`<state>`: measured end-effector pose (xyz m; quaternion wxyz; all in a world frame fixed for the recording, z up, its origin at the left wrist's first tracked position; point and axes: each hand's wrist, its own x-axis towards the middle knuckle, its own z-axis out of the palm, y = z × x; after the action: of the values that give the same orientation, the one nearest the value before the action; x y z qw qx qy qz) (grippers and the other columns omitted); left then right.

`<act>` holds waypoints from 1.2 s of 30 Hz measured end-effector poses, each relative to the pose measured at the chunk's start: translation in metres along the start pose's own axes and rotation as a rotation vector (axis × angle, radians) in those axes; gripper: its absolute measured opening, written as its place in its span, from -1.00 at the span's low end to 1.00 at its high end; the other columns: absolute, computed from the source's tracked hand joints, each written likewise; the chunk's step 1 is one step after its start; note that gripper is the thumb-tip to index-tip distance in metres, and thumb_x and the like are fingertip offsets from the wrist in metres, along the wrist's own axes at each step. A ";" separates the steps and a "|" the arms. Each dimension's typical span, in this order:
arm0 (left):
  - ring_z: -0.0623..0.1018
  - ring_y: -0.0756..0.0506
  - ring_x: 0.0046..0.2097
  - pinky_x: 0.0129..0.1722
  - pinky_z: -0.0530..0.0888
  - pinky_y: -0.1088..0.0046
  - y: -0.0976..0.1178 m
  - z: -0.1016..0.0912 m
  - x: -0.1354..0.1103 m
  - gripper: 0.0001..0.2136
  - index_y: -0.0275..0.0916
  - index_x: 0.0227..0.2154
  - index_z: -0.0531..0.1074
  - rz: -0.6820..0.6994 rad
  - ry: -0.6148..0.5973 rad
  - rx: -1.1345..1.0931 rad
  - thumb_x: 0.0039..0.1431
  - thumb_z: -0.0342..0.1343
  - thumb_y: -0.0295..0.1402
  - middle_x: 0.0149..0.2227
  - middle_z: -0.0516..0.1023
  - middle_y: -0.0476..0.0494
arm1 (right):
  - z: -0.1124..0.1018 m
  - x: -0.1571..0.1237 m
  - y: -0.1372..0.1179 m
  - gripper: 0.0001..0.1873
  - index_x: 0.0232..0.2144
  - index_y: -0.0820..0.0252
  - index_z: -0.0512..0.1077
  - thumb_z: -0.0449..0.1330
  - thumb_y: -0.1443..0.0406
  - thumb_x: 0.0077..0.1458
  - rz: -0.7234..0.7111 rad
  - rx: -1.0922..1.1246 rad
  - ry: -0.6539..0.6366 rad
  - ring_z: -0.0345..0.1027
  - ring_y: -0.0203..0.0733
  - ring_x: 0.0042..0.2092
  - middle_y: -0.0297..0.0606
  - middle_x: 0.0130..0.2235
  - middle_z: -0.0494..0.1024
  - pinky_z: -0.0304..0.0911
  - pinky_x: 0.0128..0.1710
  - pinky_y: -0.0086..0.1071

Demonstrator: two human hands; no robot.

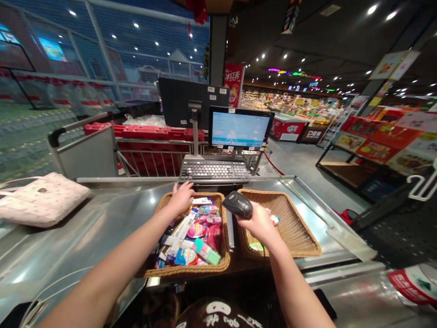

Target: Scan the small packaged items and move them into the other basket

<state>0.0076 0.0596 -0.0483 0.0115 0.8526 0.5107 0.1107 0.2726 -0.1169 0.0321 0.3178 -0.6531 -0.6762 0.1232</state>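
My right hand [259, 222] is wrapped round the handle of a black barcode scanner [238, 203], which points left above the gap between two wicker baskets. My left hand [183, 197] is over the far left part of the left basket [226, 246], its fingers reaching to the near edge of the black keyboard [215, 171]. I see no item in it. Small colourful packaged goods fill the left basket, a teal-and-green packet [207, 251] among them. A few small items lie in the right basket [295, 223], partly hidden by my right hand and forearm.
Behind the keyboard stand a lit monitor [241, 129] and a second screen [191, 102] turned away. A pale handbag [44, 199] rests on the metal counter [116, 205] at left. A red-labelled bottle [413, 284] lies at right. Beyond are a metal trolley and boxed goods.
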 end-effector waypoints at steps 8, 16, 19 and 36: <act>0.18 -0.28 0.32 0.24 0.04 -0.20 0.062 0.002 0.027 -0.78 -0.18 -0.13 0.48 0.229 0.121 -0.058 0.21 0.05 -0.28 0.26 0.28 -0.27 | -0.032 -0.013 0.038 -0.95 -0.51 0.17 0.39 0.17 0.32 -0.15 0.101 0.021 0.074 0.42 -0.16 -0.37 -0.29 -0.43 0.53 0.21 -0.37 -0.38; 0.09 -0.32 0.35 0.27 0.00 -0.16 0.170 0.030 0.064 -0.73 -0.24 -0.10 0.46 0.560 0.118 -0.085 0.16 0.14 -0.26 0.29 0.21 -0.35 | -0.080 -0.041 0.103 -0.84 -0.48 0.19 0.46 0.19 0.22 -0.13 0.287 -0.022 0.257 0.43 -0.13 -0.37 -0.25 -0.42 0.55 0.30 -0.33 -0.32; 0.05 -0.32 0.36 0.28 -0.01 -0.15 0.214 0.052 0.080 -0.68 -0.26 -0.08 0.45 0.649 0.072 -0.072 0.11 0.19 -0.26 0.32 0.14 -0.38 | -0.098 -0.051 0.123 -0.79 -0.46 0.19 0.48 0.18 0.18 -0.12 0.317 -0.062 0.321 0.44 -0.09 -0.33 -0.22 -0.40 0.55 0.32 -0.29 -0.29; 0.01 -0.29 0.37 0.30 -0.13 -0.14 0.370 0.175 0.121 -0.68 -0.24 -0.04 0.47 0.689 -0.220 -0.004 0.16 0.07 -0.29 0.33 0.14 -0.30 | -0.132 -0.082 0.187 -0.83 -0.38 0.20 0.49 0.22 0.33 -0.13 0.456 0.028 0.372 0.45 -0.07 -0.25 -0.23 -0.33 0.58 0.33 -0.18 -0.26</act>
<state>0.4188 0.0045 -0.1481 0.0299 0.9814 0.1890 0.0168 0.4966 -0.2070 0.0023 0.4094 -0.7952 -0.4404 0.0788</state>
